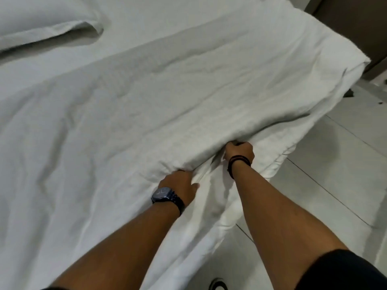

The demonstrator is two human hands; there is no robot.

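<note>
Your bed (pixel 62 143) fills most of the view, with pale floor tiles (pixel 345 164) along its right side. A white duvet (pixel 209 80) lies across the bed, and its near edge is bunched up at the bed's right side, where both your hands meet it. A pillow (pixel 46 24) sits at the far left corner, well apart from them. Your right hand (pixel 239 152) has its fingers curled tight around a fold of the duvet. Your left hand (pixel 178 185) is just beside it, its fingertips buried under the fold and its thumb out, so you cannot tell whether they clamp. A watch (pixel 164 194) is on the left wrist and a band (pixel 238 161) on the right.
</note>
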